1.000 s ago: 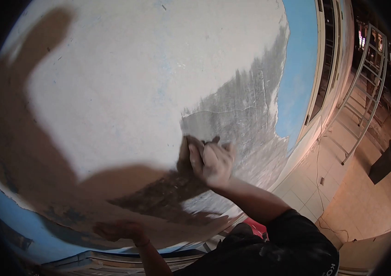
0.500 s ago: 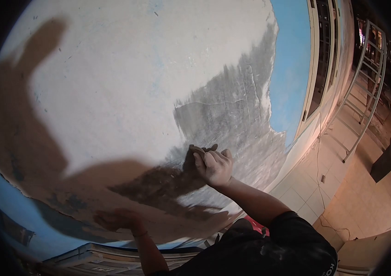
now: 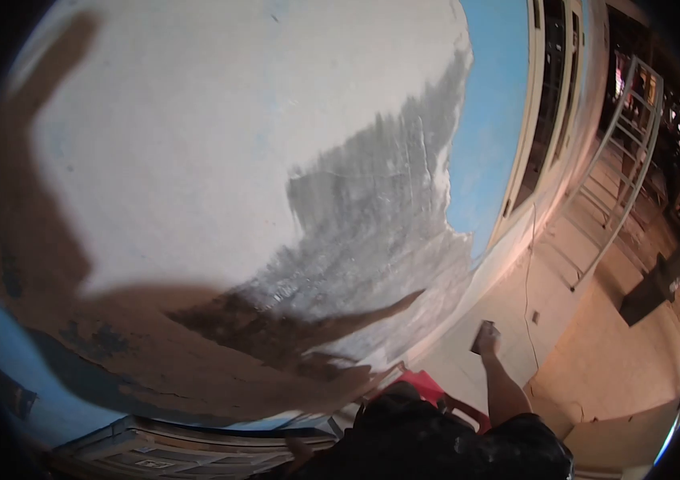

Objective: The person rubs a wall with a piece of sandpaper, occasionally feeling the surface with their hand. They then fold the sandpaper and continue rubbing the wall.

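Note:
My right hand (image 3: 491, 341) is away from the wall, low on the right above the pale floor. Its fingers are closed round a dark, flat, rectangular pad (image 3: 478, 337), whose exact kind I cannot make out. Only a dim, blurred part of my left hand or forearm (image 3: 300, 452) shows at the bottom edge, its fingers hidden. Ahead stands the wall (image 3: 172, 152), coated whitish, with a ragged grey, streaky patch (image 3: 364, 200). Blue paint (image 3: 488, 120) borders the patch on the right. My shadow falls over the wall's left and lower parts.
A metal ladder (image 3: 624, 172) leans at the far right, past a framed window (image 3: 544, 104). A thin cable (image 3: 528, 296) runs down and over the floor. Something red (image 3: 424, 386) lies by my body. A panelled wooden piece (image 3: 172, 448) stands at the lower left.
My right hand has left the grey patch and swung down and right with the pad. My left hand has dropped from near the wall towards the bottom edge. The view has shifted slightly.

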`<action>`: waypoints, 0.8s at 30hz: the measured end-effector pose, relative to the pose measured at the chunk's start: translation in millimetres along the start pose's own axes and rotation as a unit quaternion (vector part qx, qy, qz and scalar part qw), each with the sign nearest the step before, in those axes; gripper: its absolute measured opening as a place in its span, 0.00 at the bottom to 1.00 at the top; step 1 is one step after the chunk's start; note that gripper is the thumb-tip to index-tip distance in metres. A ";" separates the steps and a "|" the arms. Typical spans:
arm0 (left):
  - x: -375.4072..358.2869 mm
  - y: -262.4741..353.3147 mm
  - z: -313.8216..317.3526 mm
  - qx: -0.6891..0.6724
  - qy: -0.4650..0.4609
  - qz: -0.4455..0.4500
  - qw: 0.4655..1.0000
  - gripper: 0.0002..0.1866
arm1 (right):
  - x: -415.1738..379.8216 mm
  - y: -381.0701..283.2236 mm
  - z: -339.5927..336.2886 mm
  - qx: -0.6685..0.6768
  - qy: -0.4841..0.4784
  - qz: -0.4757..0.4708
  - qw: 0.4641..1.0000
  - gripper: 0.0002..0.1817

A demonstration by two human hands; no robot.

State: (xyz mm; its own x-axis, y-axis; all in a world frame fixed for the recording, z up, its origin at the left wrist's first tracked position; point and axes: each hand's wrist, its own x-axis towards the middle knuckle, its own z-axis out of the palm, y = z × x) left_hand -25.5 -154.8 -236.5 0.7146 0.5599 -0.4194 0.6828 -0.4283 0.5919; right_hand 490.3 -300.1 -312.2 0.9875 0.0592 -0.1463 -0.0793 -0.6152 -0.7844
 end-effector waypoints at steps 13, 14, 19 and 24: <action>30.0 -66.0 111.4 -0.713 0.123 -0.468 0.507 0.22 | -55.2 54.6 -29.7 0.194 -0.128 0.173 0.957 0.24; 35.3 -62.7 110.4 -0.754 0.157 -0.478 0.423 0.22 | -65.3 1.3 -39.1 0.198 -0.217 0.200 0.935 0.25; 62.2 -41.7 100.1 -0.775 0.256 -0.540 0.207 0.22 | -118.8 -126.1 -39.4 0.307 -0.403 0.024 0.862 0.21; 62.8 -36.6 110.4 -0.728 0.310 -0.595 0.142 0.21 | -156.4 -203.6 -65.1 0.347 -0.513 -0.095 0.779 0.18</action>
State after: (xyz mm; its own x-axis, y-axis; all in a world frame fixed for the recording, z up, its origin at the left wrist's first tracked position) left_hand 11.1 -182.3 -360.5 -0.2329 -0.2295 -0.9450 -0.8131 0.5790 0.0598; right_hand 361.0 -235.3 -90.4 0.3896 0.9140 -0.1133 -0.3509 0.0335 -0.9358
